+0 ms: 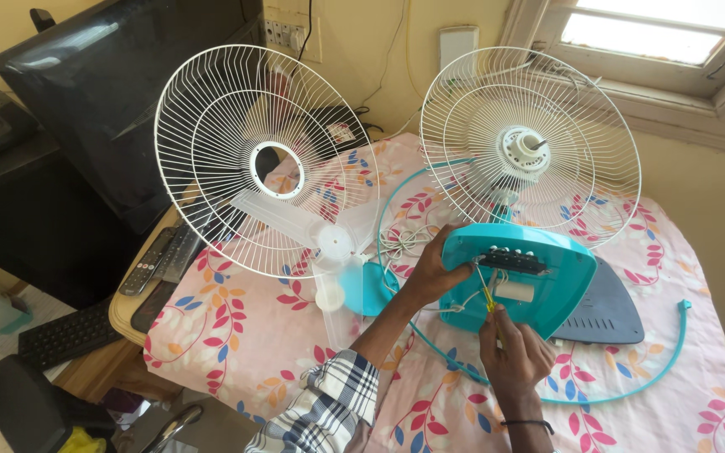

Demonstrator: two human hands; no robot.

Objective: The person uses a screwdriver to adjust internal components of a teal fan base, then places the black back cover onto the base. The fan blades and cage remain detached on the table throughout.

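Head view shows us well into taking a table fan apart on the worktop point(698, 419), which is covered by a pink flowered cloth. Our left hand point(434, 268) is closed around the left edge of the turquoise fan base point(551, 285), which stands tilted up with its underside open towards us, near the middle of the worktop. Our right hand point(509, 348) is pinched shut on a thin yellow tool point(488, 300), whose tip reaches into the wiring beside the black switch block point(513, 262) and the white cylindrical part point(515, 291) inside the base. Judging by how things lie, much is already off: the front grille point(253, 159) stands on its own to the left, the clear blade point(329, 239) lies loose just below it, the grey bottom cover point(610, 315) rests flat behind the base, and a turquoise rim ring point(665, 369) curves across the cloth. What remains together is the rear grille point(530, 134) with the white motor hub point(524, 149) upright behind the base, and the wiring we are working on inside it. Whether any wire is already freed, we cannot tell. Remote controls point(157, 260) lie at the worktop's left edge.
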